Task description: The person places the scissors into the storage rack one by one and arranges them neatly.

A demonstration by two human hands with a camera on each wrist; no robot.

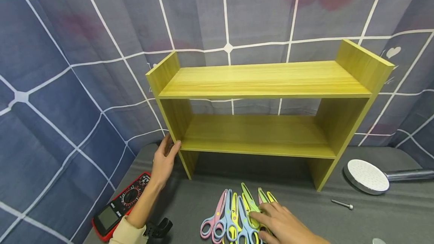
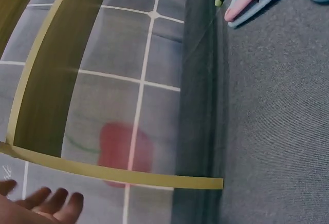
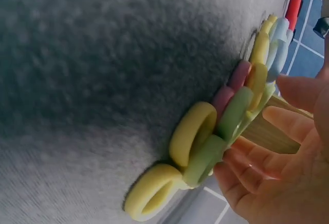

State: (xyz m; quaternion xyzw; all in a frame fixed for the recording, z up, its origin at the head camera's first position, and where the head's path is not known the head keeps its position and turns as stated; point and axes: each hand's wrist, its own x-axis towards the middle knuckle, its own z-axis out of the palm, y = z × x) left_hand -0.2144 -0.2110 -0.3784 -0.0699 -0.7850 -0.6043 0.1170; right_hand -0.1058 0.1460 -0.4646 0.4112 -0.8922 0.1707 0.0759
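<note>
A blue-grey cloth [image 1: 68,86] with a white grid pattern and faint red blotches hangs as the backdrop behind everything. In front of it stands a yellow wooden shelf unit [image 1: 268,82] with two boards and raised side panels. It rests on a dark grey felt-like table cover [image 1: 298,206]. The light is even and soft, with a shadow beneath the shelf.

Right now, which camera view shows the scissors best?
The head view: the whole fan of scissors lies on the table under the right hand. The right wrist view shows only blurred handles; the left wrist view shows only a few handle ends.
</note>
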